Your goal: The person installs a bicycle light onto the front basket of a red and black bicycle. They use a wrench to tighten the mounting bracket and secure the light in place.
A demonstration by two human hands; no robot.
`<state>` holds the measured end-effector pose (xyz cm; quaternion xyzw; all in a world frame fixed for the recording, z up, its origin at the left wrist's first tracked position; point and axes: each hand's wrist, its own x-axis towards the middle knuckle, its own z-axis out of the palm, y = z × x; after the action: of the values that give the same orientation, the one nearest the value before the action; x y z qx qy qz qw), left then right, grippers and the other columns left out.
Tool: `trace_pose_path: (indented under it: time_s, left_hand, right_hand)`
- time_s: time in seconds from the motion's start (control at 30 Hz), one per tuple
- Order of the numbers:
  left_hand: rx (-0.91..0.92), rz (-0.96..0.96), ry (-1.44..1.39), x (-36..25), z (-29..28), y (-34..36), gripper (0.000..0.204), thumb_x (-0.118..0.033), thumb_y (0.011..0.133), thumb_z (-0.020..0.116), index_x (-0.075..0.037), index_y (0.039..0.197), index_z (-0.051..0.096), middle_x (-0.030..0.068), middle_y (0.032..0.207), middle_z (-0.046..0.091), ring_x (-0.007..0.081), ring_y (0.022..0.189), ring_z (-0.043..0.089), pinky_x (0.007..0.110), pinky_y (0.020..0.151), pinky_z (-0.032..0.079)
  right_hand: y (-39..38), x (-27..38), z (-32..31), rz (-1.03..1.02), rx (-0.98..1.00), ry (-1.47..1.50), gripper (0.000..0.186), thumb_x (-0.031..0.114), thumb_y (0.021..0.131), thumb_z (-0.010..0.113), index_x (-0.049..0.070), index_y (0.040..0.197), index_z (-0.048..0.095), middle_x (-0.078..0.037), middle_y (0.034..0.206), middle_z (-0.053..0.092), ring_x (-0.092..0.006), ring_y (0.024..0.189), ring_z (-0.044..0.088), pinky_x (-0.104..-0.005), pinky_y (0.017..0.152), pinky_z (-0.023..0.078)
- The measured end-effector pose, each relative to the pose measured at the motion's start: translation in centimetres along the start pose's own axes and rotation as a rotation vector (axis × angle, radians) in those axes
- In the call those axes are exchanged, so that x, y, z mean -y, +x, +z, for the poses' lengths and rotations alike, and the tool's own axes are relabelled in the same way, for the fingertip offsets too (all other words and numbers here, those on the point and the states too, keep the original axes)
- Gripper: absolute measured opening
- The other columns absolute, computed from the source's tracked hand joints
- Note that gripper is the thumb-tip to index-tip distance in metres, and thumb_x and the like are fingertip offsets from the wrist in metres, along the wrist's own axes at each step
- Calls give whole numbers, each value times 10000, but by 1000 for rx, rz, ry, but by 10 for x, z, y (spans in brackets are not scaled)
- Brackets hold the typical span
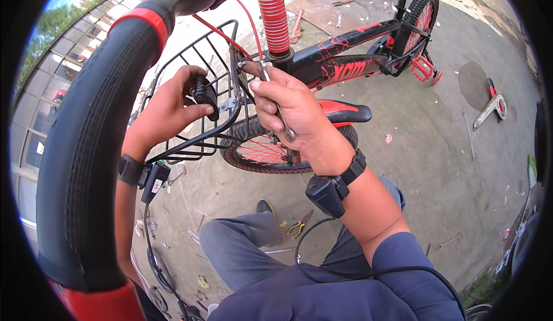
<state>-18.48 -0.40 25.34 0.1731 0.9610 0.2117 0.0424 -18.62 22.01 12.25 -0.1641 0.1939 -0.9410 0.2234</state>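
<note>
Concrete ground [438, 165] bears pliers [299, 226] and bicycle [345, 61]

wrench [280, 116]: mostly hidden in right hand [291, 110] | front wheel [271, 151]: partly behind basket [201, 99] | rear wheel [419, 15]: top cut off

You are working with two hands: your left hand [173, 105] is gripping one small black part [204, 94] inside the one wire basket [190, 79], and your right hand [291, 113] is holding one metal wrench [277, 109]. Just below your right grip one red-spoked front wheel [271, 151] is showing, and well beyond it one rear wheel [417, 18]. Down by your feet one pair of pliers [299, 226] is lying.
</note>
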Motion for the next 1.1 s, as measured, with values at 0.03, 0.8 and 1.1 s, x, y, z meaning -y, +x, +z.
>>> trace_pose_path:
  time_s: [0.03,0.8,1.1]
  left_hand:
    - [43,-52,-113,1,-2,-1,618,-45,843,818,-11,1362,484,110,1191,627,189,1089,642,318,956,533]
    - [294,-277,-821,3,-7,10,709,-339,979,689,44,1518,433,69,1214,675,149,1043,671,319,962,524]
    - [205,-352,-841,-3,-15,3,560,-353,1025,634,2,1447,540,7,1038,690,113,901,663,280,824,541]
  right_hand:
    - [0,0,1,-2,-2,1,327,121,1006,595,33,1318,549,29,682,481,-62,445,406,-218,403,309]
    - [-2,8,1,6,-56,-49,357,114,1036,538,27,1382,528,46,674,444,-55,447,391,-208,430,304]
    - [-1,-1,9,2,-60,-14,355,104,1037,540,35,1385,522,48,672,440,-50,440,383,-207,410,293]
